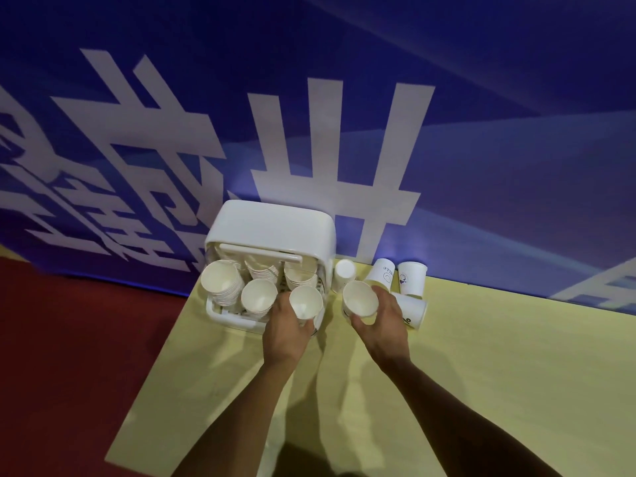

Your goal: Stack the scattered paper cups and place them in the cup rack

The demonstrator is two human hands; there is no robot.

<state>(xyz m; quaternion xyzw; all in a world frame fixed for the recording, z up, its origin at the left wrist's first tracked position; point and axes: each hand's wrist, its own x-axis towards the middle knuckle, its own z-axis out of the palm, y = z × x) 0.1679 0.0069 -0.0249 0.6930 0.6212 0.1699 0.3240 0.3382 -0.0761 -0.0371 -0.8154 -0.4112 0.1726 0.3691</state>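
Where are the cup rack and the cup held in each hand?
cup rack (pixel 275 225): head view, on its white top cover.
left-hand cup (pixel 304 301): head view, inside its open mouth.
right-hand cup (pixel 359 299): head view, inside its open mouth.

1. The left hand's (pixel 285 325) fingertips are hidden behind the left cup (pixel 305 302) it holds, and the hand covers the front right corner of the cup rack (pixel 223 313).
2. The right hand (pixel 380 325), gripping the right cup (pixel 360 302), covers part of the toppled cup (pixel 411 309) behind it.
3. The rear stacks (pixel 261 270) sit partly under the lid (pixel 272 225).
4. Print on the standing cups (pixel 412 280) is too small to read.
5. The bottom edge cuts off both forearms.
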